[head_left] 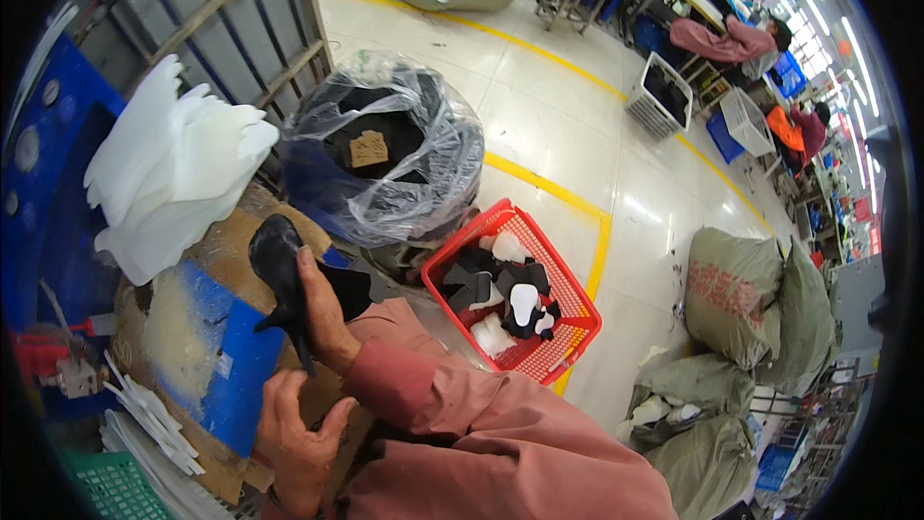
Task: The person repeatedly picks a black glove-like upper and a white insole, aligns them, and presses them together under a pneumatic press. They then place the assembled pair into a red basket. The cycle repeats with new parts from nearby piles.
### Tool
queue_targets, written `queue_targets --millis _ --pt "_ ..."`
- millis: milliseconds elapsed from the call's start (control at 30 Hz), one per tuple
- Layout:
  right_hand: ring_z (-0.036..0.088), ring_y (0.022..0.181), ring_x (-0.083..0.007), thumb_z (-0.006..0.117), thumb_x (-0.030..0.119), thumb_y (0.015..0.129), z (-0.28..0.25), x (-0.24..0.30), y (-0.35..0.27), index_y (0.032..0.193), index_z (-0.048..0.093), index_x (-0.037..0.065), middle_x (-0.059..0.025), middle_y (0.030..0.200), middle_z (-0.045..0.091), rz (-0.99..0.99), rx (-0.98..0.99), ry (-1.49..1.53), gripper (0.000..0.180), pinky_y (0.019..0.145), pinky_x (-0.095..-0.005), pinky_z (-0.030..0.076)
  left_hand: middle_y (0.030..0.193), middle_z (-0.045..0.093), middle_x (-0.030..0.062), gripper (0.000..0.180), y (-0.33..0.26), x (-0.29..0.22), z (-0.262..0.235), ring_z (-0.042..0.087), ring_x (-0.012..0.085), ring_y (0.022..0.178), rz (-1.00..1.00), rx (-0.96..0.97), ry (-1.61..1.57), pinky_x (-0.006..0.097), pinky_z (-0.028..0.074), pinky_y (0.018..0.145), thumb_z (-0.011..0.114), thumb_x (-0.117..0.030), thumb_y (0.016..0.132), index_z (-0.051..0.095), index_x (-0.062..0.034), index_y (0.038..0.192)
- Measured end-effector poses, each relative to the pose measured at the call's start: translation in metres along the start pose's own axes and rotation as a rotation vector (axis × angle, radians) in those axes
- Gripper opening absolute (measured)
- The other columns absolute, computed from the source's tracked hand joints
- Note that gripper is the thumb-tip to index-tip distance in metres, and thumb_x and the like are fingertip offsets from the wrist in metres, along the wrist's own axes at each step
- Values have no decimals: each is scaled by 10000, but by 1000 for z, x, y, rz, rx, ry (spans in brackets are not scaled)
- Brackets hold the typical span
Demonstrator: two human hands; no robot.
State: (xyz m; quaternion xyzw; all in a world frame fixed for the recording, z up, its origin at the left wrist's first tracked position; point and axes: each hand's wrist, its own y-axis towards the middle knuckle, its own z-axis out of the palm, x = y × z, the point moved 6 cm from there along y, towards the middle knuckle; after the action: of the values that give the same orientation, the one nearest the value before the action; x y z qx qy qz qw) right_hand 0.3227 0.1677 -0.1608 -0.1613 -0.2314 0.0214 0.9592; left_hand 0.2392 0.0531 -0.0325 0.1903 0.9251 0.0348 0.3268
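My right hand (327,323) is closed around a glossy black curved piece (277,255), with a rounded upper end and narrow prongs pointing down; its exact kind I cannot make out. The thumb lies along its side, and the other fingers are mostly hidden. A dark flap (348,289) sticks out behind that hand. Just below the piece's lower tip is my left hand (300,448), fingers bent and apart, thumb spread. Whether its fingertips touch the tip is not clear. Under both hands lies a worn work surface with a blue panel (231,376) and brown cardboard.
White flat pieces (178,164) are stacked beyond the surface. A plastic-lined bin (452,140) and a red basket (573,289) of black and white pieces stand to the right. Green sacks (731,294) lie farther right. A green crate (115,486) sits lower left. Other people work far right.
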Motion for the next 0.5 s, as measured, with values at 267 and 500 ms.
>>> queue_targets --millis 267,500 --pt "525 1172 -136 440 500 1106 -62 42 19 1404 556 -28 -49 1307 597 -209 -55 -8 617 1071 -274 388 1036 623 187 267 46 -19 72 628 365 919 13 138 67 412 520 788 764 -60 886 603 22 1083" --pt "521 1246 -152 465 438 1110 -120 75 29 1441 521 -50 -66 1386 583 -325 -112 75 592 1120 -287 368 995 651 186 155 74 -42 131 645 383 892 97 190 57 440 524 770 716 0 899 633 18 1029"
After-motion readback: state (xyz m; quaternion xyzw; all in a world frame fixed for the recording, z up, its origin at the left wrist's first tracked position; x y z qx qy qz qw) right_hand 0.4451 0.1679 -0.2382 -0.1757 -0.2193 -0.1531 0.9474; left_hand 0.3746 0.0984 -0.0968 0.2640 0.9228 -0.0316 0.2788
